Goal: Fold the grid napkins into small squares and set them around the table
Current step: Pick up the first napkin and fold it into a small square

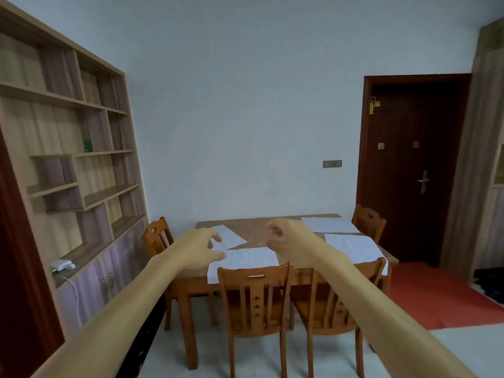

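Several white grid napkins lie unfolded on the wooden table (256,230): one at the near edge (245,261) hanging over it, one at the left (230,237), one at the far right (328,225) and one at the near right (354,248). Both my arms stretch forward in the air, well short of the table. My left hand (199,248) has loosely curled fingers and holds nothing. My right hand (286,238) is also loosely curled and holds nothing.
Two wooden chairs (255,301) (335,301) stand at the near side, one at the left end (158,237), one at the far right (368,222). A wall shelf unit (68,159) fills the left. A dark door (409,165) and red mat (441,293) are at the right.
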Available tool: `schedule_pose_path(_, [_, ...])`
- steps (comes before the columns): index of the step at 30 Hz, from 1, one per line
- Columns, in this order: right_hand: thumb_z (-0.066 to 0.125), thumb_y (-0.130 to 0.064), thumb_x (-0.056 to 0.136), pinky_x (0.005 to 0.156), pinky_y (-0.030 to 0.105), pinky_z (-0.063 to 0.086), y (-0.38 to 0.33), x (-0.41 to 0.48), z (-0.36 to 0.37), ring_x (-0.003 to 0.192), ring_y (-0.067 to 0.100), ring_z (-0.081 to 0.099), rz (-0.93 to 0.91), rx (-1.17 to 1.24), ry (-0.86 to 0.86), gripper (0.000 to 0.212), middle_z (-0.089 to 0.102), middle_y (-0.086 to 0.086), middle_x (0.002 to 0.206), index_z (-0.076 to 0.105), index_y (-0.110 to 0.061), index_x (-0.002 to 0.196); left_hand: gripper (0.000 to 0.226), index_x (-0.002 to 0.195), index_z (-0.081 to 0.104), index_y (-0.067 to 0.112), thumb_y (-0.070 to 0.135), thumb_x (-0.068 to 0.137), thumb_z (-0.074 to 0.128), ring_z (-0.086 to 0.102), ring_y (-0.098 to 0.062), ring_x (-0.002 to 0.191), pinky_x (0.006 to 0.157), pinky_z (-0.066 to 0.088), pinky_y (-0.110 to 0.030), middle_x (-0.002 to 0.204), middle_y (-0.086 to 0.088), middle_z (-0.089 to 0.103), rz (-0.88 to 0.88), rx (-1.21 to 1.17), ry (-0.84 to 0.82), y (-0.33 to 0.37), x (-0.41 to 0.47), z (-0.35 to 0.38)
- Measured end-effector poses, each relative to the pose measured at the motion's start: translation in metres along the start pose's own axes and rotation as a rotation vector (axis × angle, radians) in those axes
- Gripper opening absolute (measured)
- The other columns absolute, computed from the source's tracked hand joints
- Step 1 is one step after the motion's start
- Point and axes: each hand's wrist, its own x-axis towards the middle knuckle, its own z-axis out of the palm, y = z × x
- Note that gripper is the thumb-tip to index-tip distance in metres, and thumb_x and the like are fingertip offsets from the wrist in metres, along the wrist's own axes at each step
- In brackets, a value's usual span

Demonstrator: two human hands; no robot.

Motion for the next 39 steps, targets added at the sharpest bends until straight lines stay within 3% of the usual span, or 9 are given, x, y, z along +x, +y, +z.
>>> schedule_pose_path(12, [0.060, -0.032, 0.098, 0.098, 0.026, 0.044, -0.016, 0.113, 0.051, 0.124, 0.018, 0.055, 0.078, 0.023, -0.065, 0.049, 0.057, 0.001, 0.138, 0.049, -0.018, 0.144, 0.049, 0.135, 0.055, 0.025, 0.046, 0.092, 0.066, 0.060, -0.016, 0.114, 0.098, 0.051, -0.031, 0.133, -0.001, 0.060, -0.015, 0.011, -0.085, -0.108, 0.098, -0.009])
schedule_pose_path(19, [0.062, -0.039, 0.096, 0.093, 0.027, 0.049, -0.011, 0.169, 0.091, 0.110, 0.014, 0.060, 0.115, -0.002, -0.169, 0.046, 0.061, -0.005, 0.123, 0.054, -0.022, 0.138, 0.050, 0.134, 0.056, 0.023, 0.046, 0.091, 0.067, 0.059, -0.014, 0.111, 0.098, 0.050, -0.031, 0.131, -0.002, 0.063, -0.009, 0.003, -0.166, -0.156, 0.140, 0.005])
schedule_pose_path(24, [0.062, -0.036, 0.096, 0.089, 0.025, 0.047, -0.001, 0.213, 0.117, 0.108, 0.014, 0.062, 0.103, 0.006, -0.208, 0.044, 0.063, -0.004, 0.123, 0.055, -0.022, 0.138, 0.050, 0.135, 0.055, 0.023, 0.045, 0.091, 0.066, 0.057, -0.017, 0.120, 0.100, 0.051, -0.033, 0.139, -0.001, 0.058, -0.039, 0.008, -0.174, -0.185, 0.173, 0.016])
schedule_pose_path(30, [0.062, -0.036, 0.097, 0.090, 0.026, 0.049, 0.028, 0.284, 0.146, 0.109, 0.014, 0.061, 0.054, 0.026, -0.248, 0.045, 0.062, -0.001, 0.130, 0.053, -0.020, 0.138, 0.053, 0.141, 0.051, 0.023, 0.040, 0.093, 0.066, 0.058, -0.017, 0.117, 0.090, 0.047, -0.025, 0.135, -0.002, 0.059, -0.085, 0.012, -0.178, -0.202, 0.227, 0.031])
schedule_pose_path(35, [0.067, -0.044, 0.093, 0.096, 0.032, 0.054, 0.072, 0.350, 0.159, 0.112, 0.016, 0.062, 0.031, 0.037, -0.265, 0.047, 0.063, -0.005, 0.125, 0.058, -0.023, 0.133, 0.049, 0.137, 0.055, 0.021, 0.038, 0.093, 0.068, 0.061, -0.017, 0.114, 0.095, 0.052, -0.030, 0.133, -0.003, 0.062, -0.134, -0.001, -0.173, -0.205, 0.292, 0.047])
schedule_pose_path(39, [0.065, -0.032, 0.094, 0.096, 0.032, 0.053, 0.117, 0.398, 0.148, 0.111, 0.019, 0.063, 0.051, 0.053, -0.275, 0.044, 0.062, 0.000, 0.128, 0.057, -0.019, 0.135, 0.046, 0.135, 0.055, 0.023, 0.039, 0.093, 0.067, 0.062, -0.015, 0.109, 0.090, 0.054, -0.026, 0.129, -0.001, 0.063, -0.165, -0.002, -0.176, -0.196, 0.350, 0.063])
